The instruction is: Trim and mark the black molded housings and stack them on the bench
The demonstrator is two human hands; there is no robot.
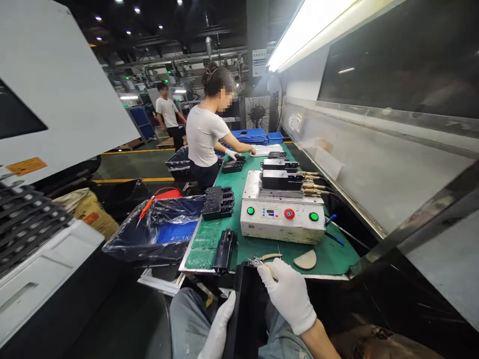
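My left hand (219, 326), in a white glove, grips the side of a black plastic housing (245, 319) held upright above my knees. My right hand (286, 294), also gloved, is at the housing's top edge and holds small side cutters (258, 260) with tan handles. Their jaws point left, close to the housing. Another black housing (223, 251) stands at the near edge of the green mat (318, 254). Further up the mat lies a stack of similar black housings (219, 203).
A white machine (282, 214) with green and red buttons and black fixtures stands on the mat. A beige pad (305, 260) lies in front of it. Left of the mat is a plastic-wrapped bundle (157, 229). A co-worker (204, 132) works at the far end, and another person (168, 112) stands behind.
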